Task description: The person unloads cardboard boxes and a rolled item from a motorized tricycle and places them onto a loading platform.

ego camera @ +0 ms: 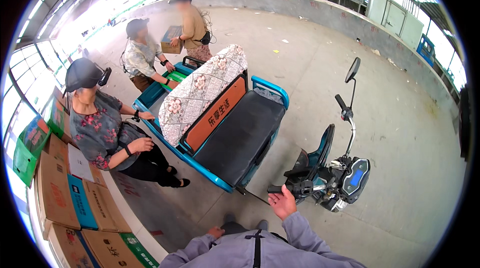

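Observation:
My right hand (283,203) is raised palm up just below the near handlebar grip (275,189) of a blue electric cargo tricycle; whether it touches the grip cannot be told. At my left side hangs my left hand (216,232), partly curled beside my leg, with no object visible in it. Ahead is the tricycle's black seat (240,137), with an orange backrest panel (213,114) behind it. A flowered cover (202,88) drapes over the back of that panel. The dashboard (357,178) and a round-edged mirror (352,69) are on the right.
A person in a flowered top (93,125) stands left of the tricycle. Another person (142,54) reaches into its cargo bed (150,99); a third (193,24) holds a cardboard box (172,39). Stacked cartons (56,189) line the left. A low concrete wall (285,2) curves behind.

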Available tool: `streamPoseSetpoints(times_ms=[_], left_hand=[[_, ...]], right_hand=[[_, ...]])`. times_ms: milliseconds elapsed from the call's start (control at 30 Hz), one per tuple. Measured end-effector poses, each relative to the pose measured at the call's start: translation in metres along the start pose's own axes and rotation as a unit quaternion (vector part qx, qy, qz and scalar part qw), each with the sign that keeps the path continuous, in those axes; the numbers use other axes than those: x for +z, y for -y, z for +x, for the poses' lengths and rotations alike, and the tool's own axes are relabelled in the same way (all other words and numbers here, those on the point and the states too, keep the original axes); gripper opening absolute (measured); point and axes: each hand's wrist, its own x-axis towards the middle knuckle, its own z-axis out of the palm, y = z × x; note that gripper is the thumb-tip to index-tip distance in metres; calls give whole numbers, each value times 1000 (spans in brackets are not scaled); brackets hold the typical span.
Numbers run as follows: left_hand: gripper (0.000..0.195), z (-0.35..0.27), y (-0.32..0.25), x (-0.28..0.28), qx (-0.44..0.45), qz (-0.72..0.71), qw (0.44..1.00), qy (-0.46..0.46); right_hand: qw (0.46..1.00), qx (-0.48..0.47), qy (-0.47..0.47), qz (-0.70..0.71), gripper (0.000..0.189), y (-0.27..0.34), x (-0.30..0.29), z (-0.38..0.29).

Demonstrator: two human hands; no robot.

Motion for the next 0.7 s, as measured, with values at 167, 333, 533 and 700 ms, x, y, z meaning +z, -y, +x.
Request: streamPoseSetpoints(times_ms=[167,333,533,700], left_hand=[[52,28,-8,-36,-16,-21,999,34],[52,52,-5,-65,16,-24,999,30],[50,68,-5,-85,32,12,999,27],[49,75,-5,-97,60,41,995,62]], right_hand=[[998,-34,-50,3,36,-2,6,0],[993,-67,-97,19,34,-11,7,7],[983,-103,-148,26,32,-18,14,14],[973,-132,-182,46,33,-20,11,19]])
